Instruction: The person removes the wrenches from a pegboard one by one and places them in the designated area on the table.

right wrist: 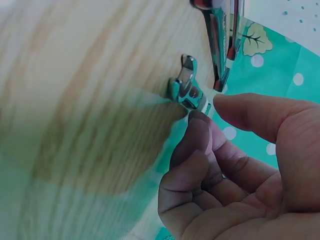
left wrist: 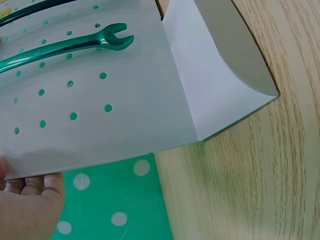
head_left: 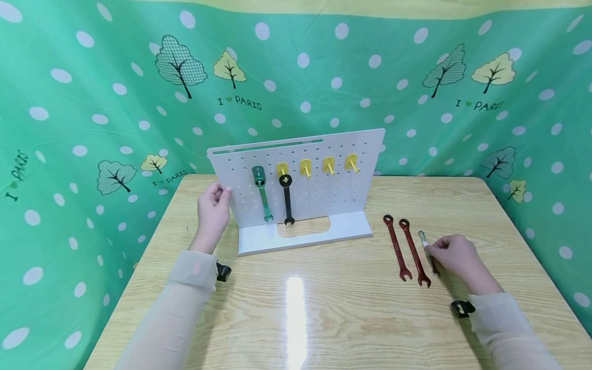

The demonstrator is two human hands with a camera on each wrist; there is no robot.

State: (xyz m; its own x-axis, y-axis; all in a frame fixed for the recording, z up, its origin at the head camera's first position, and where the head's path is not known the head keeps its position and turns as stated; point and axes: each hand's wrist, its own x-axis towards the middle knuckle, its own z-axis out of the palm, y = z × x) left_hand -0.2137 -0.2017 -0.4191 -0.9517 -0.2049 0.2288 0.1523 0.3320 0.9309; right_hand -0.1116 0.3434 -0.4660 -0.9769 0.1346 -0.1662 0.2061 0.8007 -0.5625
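Note:
My left hand (head_left: 214,209) grips the left edge of a white pegboard stand (head_left: 319,192), fingers behind and thumb in front. A green wrench (head_left: 264,200) and a black wrench (head_left: 288,200) hang on its hooks, open ends down. On the right, my right hand (head_left: 455,254) pinches a small silver wrench (head_left: 423,237) by the middle, thumb and index finger at its sides. The silver wrench's open end (right wrist: 187,90) shows beyond the fingertips in the right wrist view, close to the tabletop. Two red wrenches, one further left (head_left: 395,246) and one nearer (head_left: 413,252), lie beside it.
Several yellow hooks (head_left: 329,165) stick out of the board right of the green wrench. The stand's flat base (head_left: 259,239) rests on the wooden table (head_left: 361,308). A green dotted curtain (head_left: 305,77) hangs behind and along both sides.

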